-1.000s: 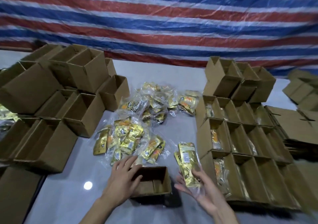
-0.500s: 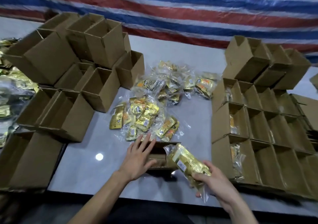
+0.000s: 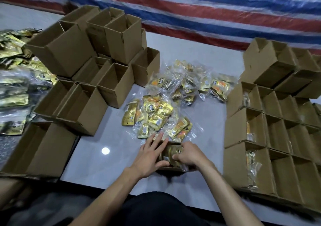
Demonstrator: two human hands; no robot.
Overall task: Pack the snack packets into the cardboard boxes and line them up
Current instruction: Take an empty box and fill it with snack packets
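Observation:
A small open cardboard box [image 3: 173,169] stands near the table's front edge, mostly hidden by my hands. My left hand [image 3: 149,158] rests on its left wall with straight spread fingers. My right hand [image 3: 188,153] has its fingers curled over a bundle of gold snack packets [image 3: 169,154] that lies inside the box. Just behind the box, a pile of loose gold and orange snack packets [image 3: 156,116] in clear wrap covers the table's middle. More packets [image 3: 205,85] lie farther back.
Empty open boxes [image 3: 107,52] are stacked at the left. Rows of boxes [image 3: 278,125] stand at the right, some with packets inside, and more are stacked behind them. Packet bundles [image 3: 15,86] lie at the far left. A striped tarp [image 3: 191,5] hangs behind the table.
My right hand has brought the packet bundle from the right and down into the small box. My left hand has stayed on the box's left side. The camera has tilted down.

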